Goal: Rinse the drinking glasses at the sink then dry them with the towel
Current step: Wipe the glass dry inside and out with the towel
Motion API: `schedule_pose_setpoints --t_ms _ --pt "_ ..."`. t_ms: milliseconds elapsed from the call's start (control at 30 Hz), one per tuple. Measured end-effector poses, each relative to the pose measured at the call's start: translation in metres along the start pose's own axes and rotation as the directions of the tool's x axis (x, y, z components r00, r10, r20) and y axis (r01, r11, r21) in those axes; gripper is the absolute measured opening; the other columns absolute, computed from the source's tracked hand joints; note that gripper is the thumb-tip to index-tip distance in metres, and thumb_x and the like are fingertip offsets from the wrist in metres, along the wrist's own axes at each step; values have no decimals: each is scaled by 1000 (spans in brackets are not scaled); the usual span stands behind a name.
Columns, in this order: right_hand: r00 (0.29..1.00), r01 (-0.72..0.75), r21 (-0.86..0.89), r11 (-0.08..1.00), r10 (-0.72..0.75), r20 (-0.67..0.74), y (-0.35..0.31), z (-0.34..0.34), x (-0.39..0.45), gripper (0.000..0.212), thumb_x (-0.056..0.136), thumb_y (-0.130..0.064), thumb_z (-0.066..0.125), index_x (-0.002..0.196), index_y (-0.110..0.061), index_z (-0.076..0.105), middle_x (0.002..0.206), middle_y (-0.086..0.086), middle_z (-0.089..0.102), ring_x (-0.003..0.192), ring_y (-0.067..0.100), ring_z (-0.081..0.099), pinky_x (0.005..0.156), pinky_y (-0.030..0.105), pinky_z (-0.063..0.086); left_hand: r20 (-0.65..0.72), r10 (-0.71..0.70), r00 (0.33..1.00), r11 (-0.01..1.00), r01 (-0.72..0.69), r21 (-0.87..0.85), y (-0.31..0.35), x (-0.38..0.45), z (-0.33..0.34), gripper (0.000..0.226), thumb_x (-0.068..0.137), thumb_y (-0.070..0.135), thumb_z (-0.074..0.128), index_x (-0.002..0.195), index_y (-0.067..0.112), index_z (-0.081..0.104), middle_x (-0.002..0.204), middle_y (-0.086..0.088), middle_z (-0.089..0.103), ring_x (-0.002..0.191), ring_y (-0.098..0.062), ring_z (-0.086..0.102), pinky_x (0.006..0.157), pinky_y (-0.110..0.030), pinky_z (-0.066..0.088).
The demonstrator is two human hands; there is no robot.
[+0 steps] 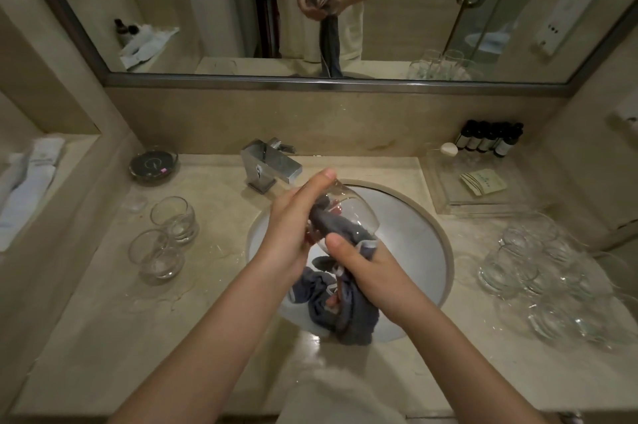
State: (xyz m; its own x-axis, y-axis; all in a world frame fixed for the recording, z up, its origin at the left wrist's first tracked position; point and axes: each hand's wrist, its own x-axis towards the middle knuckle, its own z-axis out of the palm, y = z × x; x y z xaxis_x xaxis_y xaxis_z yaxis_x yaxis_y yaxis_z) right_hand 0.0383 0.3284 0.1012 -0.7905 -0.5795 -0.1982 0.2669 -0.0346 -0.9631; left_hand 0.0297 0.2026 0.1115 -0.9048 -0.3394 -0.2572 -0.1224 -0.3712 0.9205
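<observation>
- The mirror [345, 9] spans the wall behind the sink and reflects the person's torso in a cream printed T-shirt, both hands with the glass, and the towel hanging down; the head is cut off by the top edge.
- The beige stone counter [86, 337] fills the lower view, wet with streaks and droplets round the basin.
- The round white sink [414, 233] is set under the counter, with a square chrome faucet [269, 164] behind it.
- Both forearms reach in from the bottom edge and meet over the sink.
- The gray towel [345, 313] is stuffed partly into the glass, and its loose end hangs bunched down into the basin.
- The left hand [293, 226] grips the drinking glass [352, 213] from the left, fingers wrapped round its far side, thumb stretched along the top; the glass lies tilted on its side above the sink.
- The right hand [366, 264] holds the towel at the mouth of the glass, thumb on top; its fingers are hidden under the cloth, so their curl cannot be seen clearly.
- A crowd of clear glasses [552, 282] stands on the counter to the right; their outlines overlap and the count is hard to make out.
- Two clear glasses [165, 237] stand left of the sink.
- A clear tray [483, 188] at the back right carries a packet and a row of small dark bottles [490, 142].
- A dark round dish [154, 166] sits beside the faucet.
- Folded white towels [27, 185] lie in a recess at the left edge.
</observation>
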Motion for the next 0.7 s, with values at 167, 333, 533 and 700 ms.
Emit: schedule_pose_setpoints --t_ms 167,333,533,700 --pt "954 -294 386 874 243 175 -4 -8 -6 64 70 -61 54 96 -3 59 46 17 54 35 17 56 39 22 49 102 117 988 993 -113 -43 0 4 9 56 57 22 81 105 0 62 77 -2 72 68 -15 69 69 -26 55" --pt "954 -285 520 805 183 239 4 -6 -2 83 47 -66 84 97 -2 67 45 8 52 35 18 57 37 23 50 274 7 962 999 -20 44 10 15 3 67 53 39 79 109 7 62 94 -10 71 83 -19 69 77 -29 56" --pt "997 -60 207 977 47 63 1 -6 1 47 80 -43 63 118 -17 58 76 9 69 58 10 67 47 22 53 110 40 993 999 -40 3 8 4 15 40 59 37 87 87 14 70 80 -1 67 82 -18 66 84 -35 53" --pt "899 -344 549 762 98 427 2 -13 1 83 54 -69 78 112 -11 68 40 2 50 38 17 60 44 24 53 394 50 918 992 1 -128 5 19 2 64 42 49 93 92 15 75 92 -4 74 84 -19 70 83 -35 56"
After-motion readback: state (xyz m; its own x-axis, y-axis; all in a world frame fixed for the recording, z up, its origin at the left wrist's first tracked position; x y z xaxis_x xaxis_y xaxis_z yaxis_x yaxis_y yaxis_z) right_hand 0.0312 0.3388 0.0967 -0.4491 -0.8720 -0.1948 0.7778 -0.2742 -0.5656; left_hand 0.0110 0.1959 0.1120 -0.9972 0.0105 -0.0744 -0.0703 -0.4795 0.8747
